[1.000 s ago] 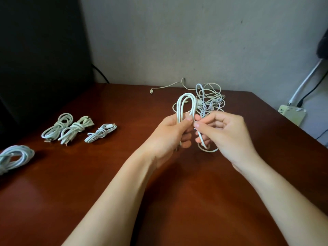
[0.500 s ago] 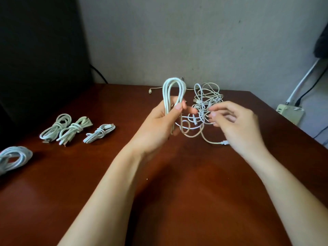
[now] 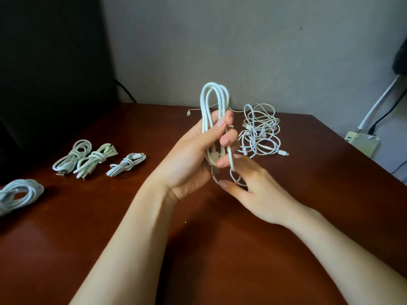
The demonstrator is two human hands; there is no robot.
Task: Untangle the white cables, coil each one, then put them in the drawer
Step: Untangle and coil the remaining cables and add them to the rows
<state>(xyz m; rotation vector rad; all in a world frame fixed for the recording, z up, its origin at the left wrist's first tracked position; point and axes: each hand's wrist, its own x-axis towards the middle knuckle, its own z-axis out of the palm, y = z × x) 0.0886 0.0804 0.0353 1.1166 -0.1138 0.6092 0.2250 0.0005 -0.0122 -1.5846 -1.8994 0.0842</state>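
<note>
My left hand (image 3: 193, 155) grips a white cable (image 3: 212, 100) folded into long upright loops above the brown table (image 3: 132, 227). My right hand (image 3: 255, 190) is just below and to the right of it, its fingers and thumb pinching the loose tail of that same cable. A tangle of white cables (image 3: 262, 130) lies on the table at the back right, apart from both hands. Three coiled white cables (image 3: 94, 158) lie in a row at the left, and a larger coil (image 3: 19, 193) sits at the left edge. No drawer is in view.
A dark panel (image 3: 50, 62) stands behind the table's left side, with a grey wall at the back. A pale power strip (image 3: 363, 142) with black and white leads sits off the table's right edge. One thin cable end (image 3: 191, 112) trails at the back.
My left hand has lifted the looped cable higher. My right hand has left the tangle, dropped below the left hand and taken the cable's tail. The tangle now lies alone on the table.
</note>
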